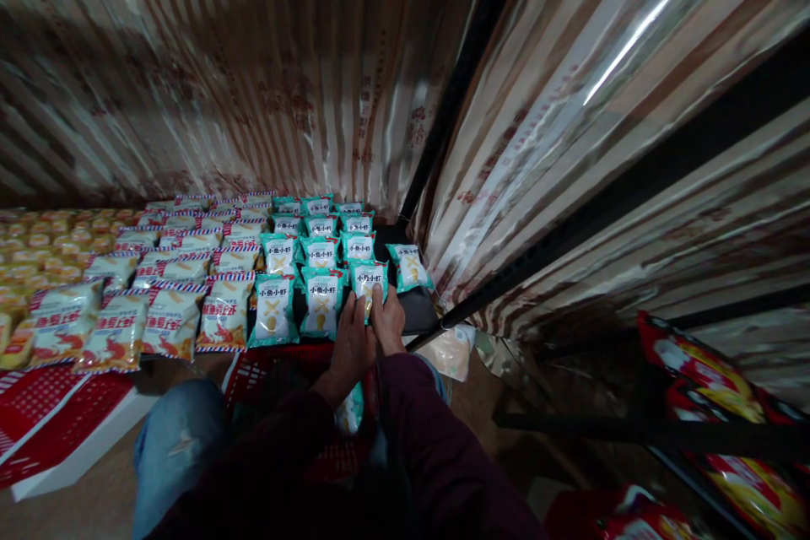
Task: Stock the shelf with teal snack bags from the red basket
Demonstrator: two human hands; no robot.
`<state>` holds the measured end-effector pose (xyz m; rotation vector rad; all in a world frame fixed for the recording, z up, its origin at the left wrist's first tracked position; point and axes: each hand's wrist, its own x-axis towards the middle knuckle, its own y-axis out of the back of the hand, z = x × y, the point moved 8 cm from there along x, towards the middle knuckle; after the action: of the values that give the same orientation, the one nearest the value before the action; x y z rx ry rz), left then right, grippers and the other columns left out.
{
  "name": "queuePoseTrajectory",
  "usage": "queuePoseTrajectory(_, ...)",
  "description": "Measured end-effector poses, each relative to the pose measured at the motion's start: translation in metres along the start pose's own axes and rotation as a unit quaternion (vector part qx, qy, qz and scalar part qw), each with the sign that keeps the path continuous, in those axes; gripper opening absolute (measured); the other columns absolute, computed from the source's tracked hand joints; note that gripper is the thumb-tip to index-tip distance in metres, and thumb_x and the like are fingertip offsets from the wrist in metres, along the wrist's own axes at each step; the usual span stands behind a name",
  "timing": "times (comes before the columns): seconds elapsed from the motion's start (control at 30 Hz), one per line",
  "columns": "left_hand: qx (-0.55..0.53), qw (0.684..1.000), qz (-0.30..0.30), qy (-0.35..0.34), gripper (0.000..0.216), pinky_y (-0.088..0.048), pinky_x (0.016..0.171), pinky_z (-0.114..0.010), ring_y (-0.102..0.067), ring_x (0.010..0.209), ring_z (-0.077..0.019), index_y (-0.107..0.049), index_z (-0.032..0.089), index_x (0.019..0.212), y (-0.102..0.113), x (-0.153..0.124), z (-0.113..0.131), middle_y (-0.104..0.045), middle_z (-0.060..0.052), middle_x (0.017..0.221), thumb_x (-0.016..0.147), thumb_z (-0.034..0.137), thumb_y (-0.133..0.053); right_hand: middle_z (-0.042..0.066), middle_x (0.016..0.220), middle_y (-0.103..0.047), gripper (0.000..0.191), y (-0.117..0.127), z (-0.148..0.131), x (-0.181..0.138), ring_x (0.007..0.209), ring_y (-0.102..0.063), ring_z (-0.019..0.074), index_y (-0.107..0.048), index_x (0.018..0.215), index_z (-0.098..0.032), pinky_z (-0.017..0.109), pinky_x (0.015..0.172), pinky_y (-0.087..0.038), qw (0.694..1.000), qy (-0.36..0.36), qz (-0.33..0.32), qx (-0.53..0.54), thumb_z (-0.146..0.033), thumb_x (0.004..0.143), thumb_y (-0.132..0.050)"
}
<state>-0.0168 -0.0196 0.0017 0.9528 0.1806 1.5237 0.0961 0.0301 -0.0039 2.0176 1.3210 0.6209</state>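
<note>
A small green-and-white snack bag (368, 277) stands upright at the front right of the rows, held low between both my hands. My left hand (349, 343) closes on its lower left side. My right hand (388, 319) grips the lower right side, thumb across the front. Beside it to the left is another green snack bag (323, 304) in the front row, with more matching bags lined up behind. A single green bag (409, 267) leans apart on the right of the black shelf (418, 310). My forearms partly cover a green bag (350, 410) lower down, in a red basket (237, 375).
Red-and-white snack bags (224, 312) fill the shelf's middle, and small yellow packs (47, 253) its left end. A black shelf post (468, 59) and a slanting black bar (544, 240) frame the right. Red bags (709, 371) lie at lower right; another red basket (69, 413) is at lower left.
</note>
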Motion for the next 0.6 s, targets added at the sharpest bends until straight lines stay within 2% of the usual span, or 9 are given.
queuePoseTrajectory(0.23,0.005,1.0,-0.006,0.018,0.063,-0.035,0.112,-0.053,-0.022,0.144,-0.0304,-0.036,0.006,0.138,-0.0015,0.0056,-0.0026,-0.032,-0.023,0.149,0.075,0.001,-0.041,0.014,0.11,-0.067,0.057,-0.0064,-0.0034,0.0043,0.098,-0.062,0.0252,-0.058,0.118,-0.015,0.034,0.083,-0.042,1.0,0.015,0.005,0.014,-0.052,0.097,-0.02)
queuePoseTrajectory(0.43,0.011,1.0,-0.015,0.004,0.062,-0.036,0.111,-0.057,-0.021,0.144,-0.0319,-0.038,0.006,0.138,-0.0021,0.0064,-0.0019,-0.035,-0.024,0.147,0.076,0.001,-0.041,0.017,0.108,-0.064,0.057,-0.0038,-0.0098,0.0071,0.104,-0.055,0.0271,-0.061,0.114,-0.013,0.039,0.091,-0.039,0.996,0.074,0.054,0.004,-0.049,0.097,-0.021)
queuePoseTrajectory(0.6,0.031,0.999,-0.029,-0.003,0.058,-0.032,0.113,-0.056,-0.017,0.145,-0.0317,-0.04,0.003,0.136,-0.003,0.0078,-0.0005,-0.034,-0.025,0.148,0.078,0.002,-0.039,0.016,0.11,-0.063,0.052,-0.0074,-0.0092,0.0103,0.106,-0.053,0.0267,-0.062,0.113,-0.013,0.039,0.094,-0.039,0.995,0.088,0.053,0.006,-0.048,0.096,-0.028)
